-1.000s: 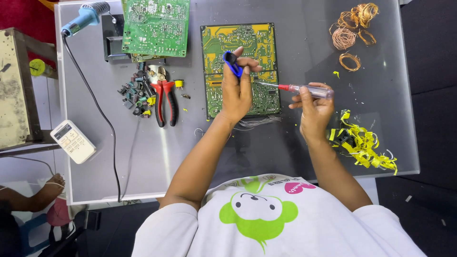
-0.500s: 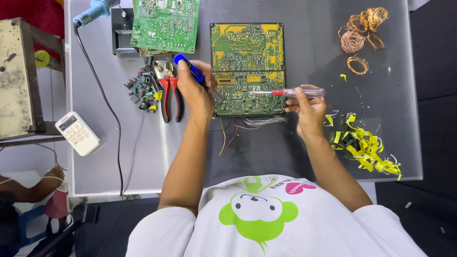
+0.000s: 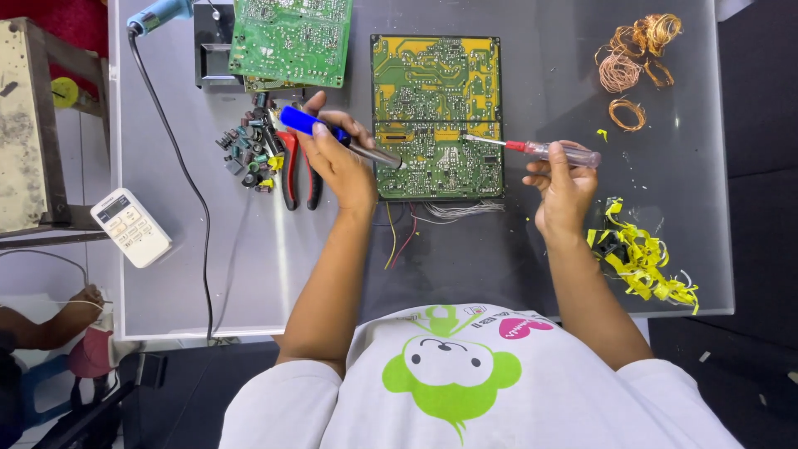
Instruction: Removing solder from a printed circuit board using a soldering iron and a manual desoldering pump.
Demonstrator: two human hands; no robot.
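Head-camera view, looking straight down: a person in a white shirt with a green cartoon print sat at a grey glass-topped table, both forearms stretched over a yellow-and-green printed circuit board lying flat, solder side up, at the table's middle. The left hand was closed around a blue-handled soldering iron, its metal tip resting at the board's left edge near the lower half. The right hand gripped a clear-handled screwdriver with a red collar, its thin shaft reaching leftward onto the board's right side. It looked like a desoldering step: heating joints while prying a part loose. Any next move would seem to call for a steady tip on one joint and only gentle leverage from the screwdriver, so the copper tracks do not lift. Just left of the left hand lay red-handled pliers beside a small heap of loose salvaged electronic components. A second green circuit board sat at the upper left over a black block. Coils of copper wire lay at the upper right, curls of yellow tape scrap near the right elbow, and a white remote control at the left edge.
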